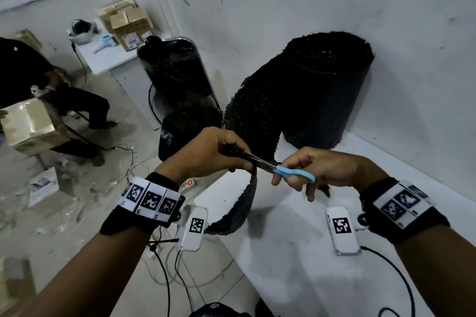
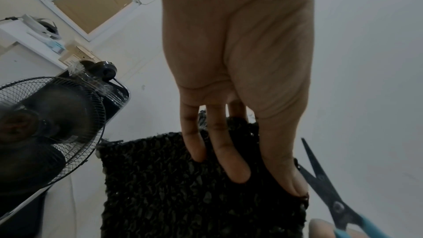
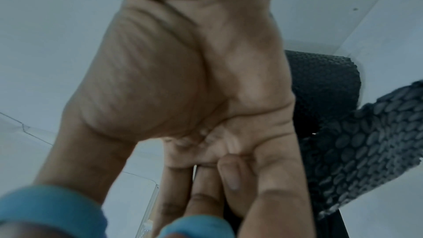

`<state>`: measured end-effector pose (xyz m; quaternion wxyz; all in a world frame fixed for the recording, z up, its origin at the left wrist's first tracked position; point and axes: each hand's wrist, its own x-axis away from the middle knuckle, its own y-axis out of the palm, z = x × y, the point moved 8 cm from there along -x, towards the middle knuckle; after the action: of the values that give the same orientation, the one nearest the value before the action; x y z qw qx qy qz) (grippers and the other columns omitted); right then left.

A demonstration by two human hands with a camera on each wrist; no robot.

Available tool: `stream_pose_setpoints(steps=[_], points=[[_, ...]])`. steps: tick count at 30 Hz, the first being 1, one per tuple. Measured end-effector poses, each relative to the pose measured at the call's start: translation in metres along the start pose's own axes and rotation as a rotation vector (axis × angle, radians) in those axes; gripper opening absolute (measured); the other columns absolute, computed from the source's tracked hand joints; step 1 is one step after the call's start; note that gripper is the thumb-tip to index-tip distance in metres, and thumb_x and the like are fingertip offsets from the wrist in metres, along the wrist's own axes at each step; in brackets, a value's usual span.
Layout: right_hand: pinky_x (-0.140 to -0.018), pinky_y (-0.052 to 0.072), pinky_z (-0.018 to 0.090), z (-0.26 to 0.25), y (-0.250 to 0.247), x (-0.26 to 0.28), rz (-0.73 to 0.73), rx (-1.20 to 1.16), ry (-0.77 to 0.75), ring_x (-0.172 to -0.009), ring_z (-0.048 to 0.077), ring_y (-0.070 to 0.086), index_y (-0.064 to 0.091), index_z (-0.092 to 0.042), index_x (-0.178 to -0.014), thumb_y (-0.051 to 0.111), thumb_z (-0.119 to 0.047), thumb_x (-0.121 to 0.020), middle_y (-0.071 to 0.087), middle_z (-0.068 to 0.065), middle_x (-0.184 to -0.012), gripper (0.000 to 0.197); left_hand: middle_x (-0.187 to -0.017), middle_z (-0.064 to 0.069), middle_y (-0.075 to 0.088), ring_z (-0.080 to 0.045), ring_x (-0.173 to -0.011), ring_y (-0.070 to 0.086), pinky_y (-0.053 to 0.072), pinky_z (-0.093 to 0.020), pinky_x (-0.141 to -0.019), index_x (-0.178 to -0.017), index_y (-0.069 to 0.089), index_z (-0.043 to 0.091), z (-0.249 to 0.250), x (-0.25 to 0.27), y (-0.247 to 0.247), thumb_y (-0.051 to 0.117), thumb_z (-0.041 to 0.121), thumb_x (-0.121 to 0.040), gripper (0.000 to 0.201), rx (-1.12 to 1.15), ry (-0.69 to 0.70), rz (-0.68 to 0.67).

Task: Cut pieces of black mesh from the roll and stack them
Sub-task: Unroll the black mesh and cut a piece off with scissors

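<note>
Between your two hands, the cut was on: your left hand (image 1: 211, 154) pinched the loose strip of black mesh (image 1: 244, 203), thumb on one face and fingers (image 2: 231, 162) flat on the other, holding its edge up taut. Your right hand (image 1: 319, 167) gripped the blue-handled scissors (image 1: 288, 171), thumb and fingers curled through the loops, and the dark blades stood parted right at the mesh edge beside your left thumb. From your pinch the strip hung down in a curve over the white table (image 1: 296, 265) edge and ran back up to the big mesh roll (image 1: 316, 95), which stood upright on the table against the wall. Off to your left, a black fan (image 2: 52, 128) stood on the floor just beside the table.
</note>
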<state>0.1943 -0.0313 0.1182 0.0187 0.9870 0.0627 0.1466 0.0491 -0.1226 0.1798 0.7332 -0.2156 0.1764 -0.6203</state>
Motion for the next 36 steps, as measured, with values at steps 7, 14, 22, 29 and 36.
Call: stream_pose_setpoints(steps=[7,14,22,29,36], points=[[-0.051,0.054,0.021,-0.004,0.004,-0.009,0.021,-0.075,-0.064,-0.062,0.003,0.055,0.067,-0.003,-0.113,0.071,-0.024,-0.082,0.059,-0.011,-0.071,0.037,-0.081,-0.003,0.073,-0.016,-0.066,0.067,0.055,-0.032,-0.061,-0.092,0.075,0.006,0.008,-0.006,0.011,0.083,0.012,-0.078,0.017,0.046,0.046,-0.009],[-0.048,0.051,0.024,-0.004,0.005,-0.015,0.049,-0.187,-0.134,-0.067,0.014,0.049,0.076,-0.017,-0.107,0.084,-0.052,-0.069,0.051,0.016,-0.081,0.052,-0.08,-0.003,0.074,-0.015,-0.061,0.063,0.054,-0.028,-0.06,-0.091,0.075,0.008,0.001,-0.007,0.023,0.078,0.005,-0.081,0.011,0.245,0.02,0.014],[-0.043,0.046,0.019,0.007,0.006,-0.019,0.113,-0.331,-0.205,-0.063,0.003,0.054,0.074,-0.012,-0.107,0.081,-0.04,-0.076,0.054,-0.004,-0.072,0.042,-0.078,-0.013,0.069,-0.023,-0.065,0.058,0.043,-0.042,-0.068,-0.098,0.073,0.0,-0.023,-0.004,0.035,0.071,0.026,-0.086,0.029,0.372,-0.096,0.101],[-0.041,0.045,0.019,-0.003,-0.006,-0.013,0.215,-0.318,-0.225,-0.057,0.003,0.055,0.071,-0.011,-0.106,0.078,-0.035,-0.081,0.055,0.002,-0.072,0.036,-0.075,-0.014,0.064,-0.017,-0.066,0.059,0.051,-0.042,-0.068,-0.094,0.072,-0.001,-0.022,-0.007,0.033,0.066,0.027,-0.092,0.029,0.208,-0.063,0.128],[-0.053,0.047,0.026,0.071,-0.038,0.009,0.515,0.112,0.124,-0.067,0.013,0.052,0.059,-0.017,-0.105,0.081,-0.029,-0.082,0.06,0.008,-0.075,0.034,-0.098,0.003,0.074,-0.018,-0.078,0.07,0.059,-0.031,-0.076,-0.119,0.071,0.021,-0.058,-0.003,0.028,0.063,0.019,-0.098,0.023,-0.119,-0.136,0.085]])
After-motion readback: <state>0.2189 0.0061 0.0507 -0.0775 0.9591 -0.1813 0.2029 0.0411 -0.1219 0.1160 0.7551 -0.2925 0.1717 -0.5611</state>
